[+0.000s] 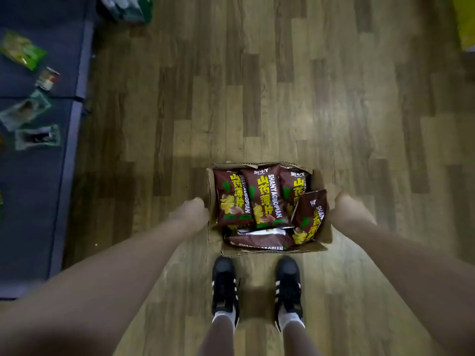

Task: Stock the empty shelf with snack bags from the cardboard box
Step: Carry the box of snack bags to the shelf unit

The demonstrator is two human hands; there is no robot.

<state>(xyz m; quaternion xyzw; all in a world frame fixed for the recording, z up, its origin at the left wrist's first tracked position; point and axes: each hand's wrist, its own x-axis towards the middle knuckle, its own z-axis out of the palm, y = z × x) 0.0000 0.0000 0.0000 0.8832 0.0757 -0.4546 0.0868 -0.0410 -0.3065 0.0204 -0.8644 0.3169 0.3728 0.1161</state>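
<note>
An open cardboard box (324, 233) sits on the wooden floor just in front of my feet. It holds several brown snack bags (266, 199) with yellow lettering; three lie side by side, one leans at the right, one lies across the near end. My left hand (191, 214) grips the box's left wall and my right hand (344, 209) grips its right wall, fingers curled over the edges. A dark blue shelf (38, 188) runs down the left side of the view.
On the blue shelf lie a green bag (23, 51) and a few small packets (37, 137). More packaged goods show at the top (126, 7), and something yellow at the top right (465, 24). My black shoes (225, 283) stand behind the box.
</note>
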